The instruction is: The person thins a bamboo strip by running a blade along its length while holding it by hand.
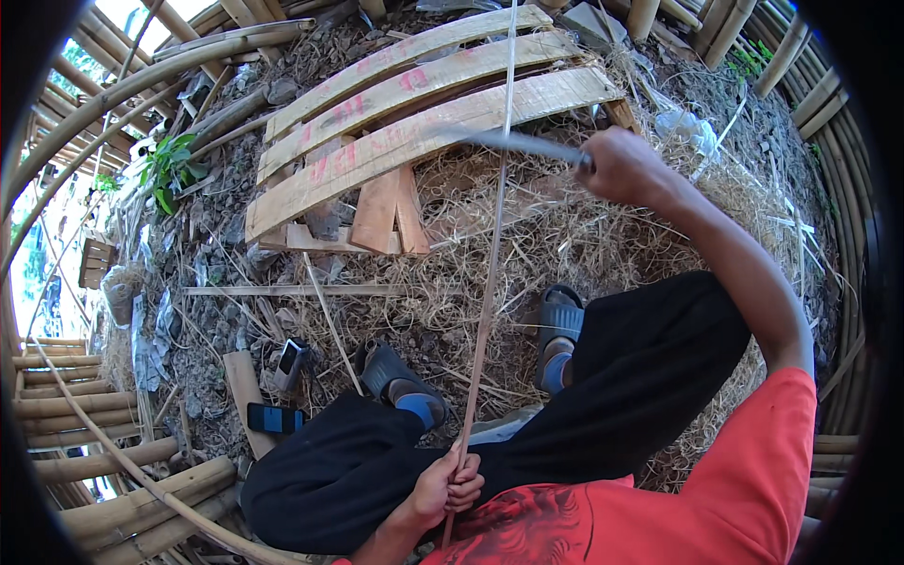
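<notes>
A long, thin bamboo strip (490,282) runs from my lap up past the top of the picture. My left hand (448,485) is closed around its lower part, close to my red shirt. Out to the upper right, my right hand (621,168) grips a knife (537,146) by its handle. Its blade points left and is smeared by motion. In the picture it crosses the strip; whether the two touch, I cannot tell. Behind the blade lies a wooden pallet (377,141) of pale slats with pinkish-red marks.
Curly shavings (537,226) cover the ground around my sandalled feet. To the left lie a phone (275,418), a small boxy device (289,365) and a short board (243,395). Bamboo poles (80,405) form walls on both sides. A green plant (171,169) grows at the far left.
</notes>
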Available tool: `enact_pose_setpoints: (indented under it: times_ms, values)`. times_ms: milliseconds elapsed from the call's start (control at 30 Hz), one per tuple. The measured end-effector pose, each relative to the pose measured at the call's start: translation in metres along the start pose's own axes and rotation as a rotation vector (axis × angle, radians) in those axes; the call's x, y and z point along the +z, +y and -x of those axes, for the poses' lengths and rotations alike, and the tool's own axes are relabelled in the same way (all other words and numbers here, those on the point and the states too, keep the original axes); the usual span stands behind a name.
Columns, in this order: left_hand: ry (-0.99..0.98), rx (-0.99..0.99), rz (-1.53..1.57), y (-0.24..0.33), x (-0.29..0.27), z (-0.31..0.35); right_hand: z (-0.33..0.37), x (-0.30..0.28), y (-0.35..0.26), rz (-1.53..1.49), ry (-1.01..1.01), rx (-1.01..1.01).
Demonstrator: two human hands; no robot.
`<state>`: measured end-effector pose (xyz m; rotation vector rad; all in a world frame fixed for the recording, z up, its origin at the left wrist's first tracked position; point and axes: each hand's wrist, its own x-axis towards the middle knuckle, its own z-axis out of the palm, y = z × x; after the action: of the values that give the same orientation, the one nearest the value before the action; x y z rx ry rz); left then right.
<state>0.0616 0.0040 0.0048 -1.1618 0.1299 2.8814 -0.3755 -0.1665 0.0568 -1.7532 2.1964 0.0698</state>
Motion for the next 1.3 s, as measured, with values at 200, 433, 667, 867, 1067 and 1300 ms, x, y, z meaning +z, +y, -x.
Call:
enact_pose_setpoints:
  times_ms: [200, 433, 667, 867, 1067, 1300]
  values:
    - [0.039, 0.029, -0.068, 0.001, 0.003, -0.003, -0.01, -0.006, 0.014, -0.03, 0.081, 0.127]
    - [0.047, 0.025, -0.098, -0.001, 0.002, -0.004, -0.006, -0.001, 0.008, 0.084, 0.052, 0.006]
    - [0.077, 0.063, -0.132, -0.004, 0.001, -0.004, 0.001, 0.001, 0.017, 0.056, -0.003, 0.016]
    - [0.149, 0.174, -0.251, -0.01, -0.003, -0.013, 0.02, 0.013, -0.004, -0.017, -0.082, -0.217]
    - [0.193, 0.144, -0.255, -0.008, 0.0, -0.015, 0.039, 0.023, -0.047, 0.13, -0.239, -0.547]
    - [0.135, 0.119, -0.239, -0.007, 0.004, -0.017, 0.04, 0.035, -0.043, 0.129, -0.242, -0.586]
